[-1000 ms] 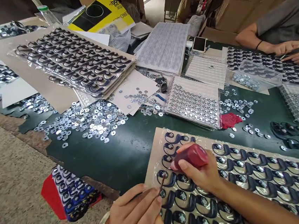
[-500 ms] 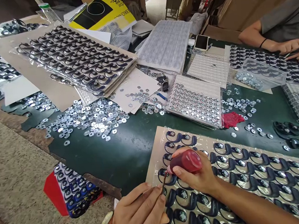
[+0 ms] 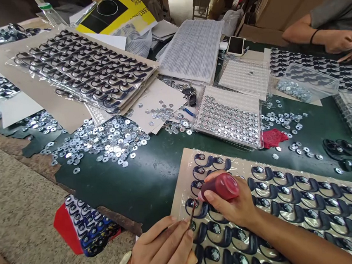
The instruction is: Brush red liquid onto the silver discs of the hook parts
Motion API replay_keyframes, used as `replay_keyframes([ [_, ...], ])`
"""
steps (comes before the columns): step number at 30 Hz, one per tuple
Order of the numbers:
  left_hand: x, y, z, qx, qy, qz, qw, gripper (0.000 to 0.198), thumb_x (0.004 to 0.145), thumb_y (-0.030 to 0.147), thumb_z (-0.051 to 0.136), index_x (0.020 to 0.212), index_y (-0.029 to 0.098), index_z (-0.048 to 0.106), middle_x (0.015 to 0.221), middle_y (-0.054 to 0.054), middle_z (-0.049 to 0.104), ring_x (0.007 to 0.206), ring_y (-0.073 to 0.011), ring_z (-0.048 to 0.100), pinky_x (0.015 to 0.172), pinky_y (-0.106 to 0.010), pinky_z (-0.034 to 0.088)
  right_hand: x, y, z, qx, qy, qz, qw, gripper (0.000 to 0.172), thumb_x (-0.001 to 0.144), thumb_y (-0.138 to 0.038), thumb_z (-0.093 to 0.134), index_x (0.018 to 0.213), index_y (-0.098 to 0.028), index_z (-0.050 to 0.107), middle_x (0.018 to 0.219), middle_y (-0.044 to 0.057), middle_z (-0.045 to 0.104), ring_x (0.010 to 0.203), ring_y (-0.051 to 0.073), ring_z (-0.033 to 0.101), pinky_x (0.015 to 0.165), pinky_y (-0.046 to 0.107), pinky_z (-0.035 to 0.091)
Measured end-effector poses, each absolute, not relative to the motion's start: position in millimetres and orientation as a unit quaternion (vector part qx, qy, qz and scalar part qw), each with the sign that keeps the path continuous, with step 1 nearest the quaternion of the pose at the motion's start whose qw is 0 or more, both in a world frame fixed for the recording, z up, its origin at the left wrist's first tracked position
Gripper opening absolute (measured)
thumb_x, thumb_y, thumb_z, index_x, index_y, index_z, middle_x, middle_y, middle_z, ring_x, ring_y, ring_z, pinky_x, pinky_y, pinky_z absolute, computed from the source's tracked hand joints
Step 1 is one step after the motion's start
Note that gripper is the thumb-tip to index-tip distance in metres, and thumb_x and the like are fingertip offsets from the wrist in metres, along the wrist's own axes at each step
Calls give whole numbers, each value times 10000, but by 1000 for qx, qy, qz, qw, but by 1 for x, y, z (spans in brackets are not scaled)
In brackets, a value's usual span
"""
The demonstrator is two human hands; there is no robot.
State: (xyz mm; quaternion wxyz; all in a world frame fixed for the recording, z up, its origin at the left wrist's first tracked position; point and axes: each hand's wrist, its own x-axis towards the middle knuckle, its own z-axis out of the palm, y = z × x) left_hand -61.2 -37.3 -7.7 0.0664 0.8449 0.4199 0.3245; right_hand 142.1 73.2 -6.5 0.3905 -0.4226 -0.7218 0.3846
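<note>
My right hand is closed around a small red squeeze bottle, tilted with its nozzle low at the left. Pinched in my left hand is a thin, dark, pointed tool; its exact kind does not show. The tool's tip reaches a dark curved piece with a shiny round centre, close beside the nozzle. Both hands are over a beige card under clear film, which carries rows of these dark curved pieces. My right hand and forearm hide some of them.
Loose metal washers lie scattered on the green tabletop. Behind stand a tray of shiny round parts, a red cloth and a stack of filled cards. Across the table, a co-worker's hands are over another card.
The bottle's nozzle has shifted slightly right, away from the tool's tip. My left hand keeps nearly the same place. The co-worker's hand has changed its pose.
</note>
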Motion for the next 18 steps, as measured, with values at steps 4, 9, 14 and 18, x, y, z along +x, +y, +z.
replay_keyframes([
  [4, -61, -36, -7, 847, 415, 328, 56, 402, 980, 313, 316, 1134, 48, 576, 1013, -135, 690, 1029, -207, 637, 1024, -402, 444, 144, 73, -6, -419, -728, 377, 391, 136, 760, -271, 643, 865, -198, 598, 701, 5, 690, 560, 159, 672, 563, 257, 544],
  [9, -59, -31, -4, 833, 433, 343, 40, 301, 952, 245, 398, 1156, 111, 574, 953, -91, 712, 934, -185, 677, 980, -363, 491, 146, 73, -5, -444, -725, 353, 392, 134, 760, -281, 629, 863, -203, 595, 691, 3, 673, 548, 151, 654, 549, 254, 539],
  [14, -61, -30, -4, 839, 423, 339, 45, 275, 933, 211, 426, 1126, 101, 589, 944, -94, 713, 938, -186, 675, 973, -353, 494, 144, 75, -6, -444, -726, 365, 379, 137, 756, -295, 638, 845, -200, 595, 681, 5, 677, 561, 160, 666, 576, 263, 549],
  [18, -62, -33, -6, 842, 425, 326, 65, 293, 935, 225, 406, 1116, 91, 593, 985, -106, 702, 975, -196, 661, 984, -370, 483, 144, 75, -7, -439, -728, 376, 370, 149, 771, -301, 629, 870, -198, 587, 681, 4, 684, 566, 160, 669, 561, 260, 545],
])
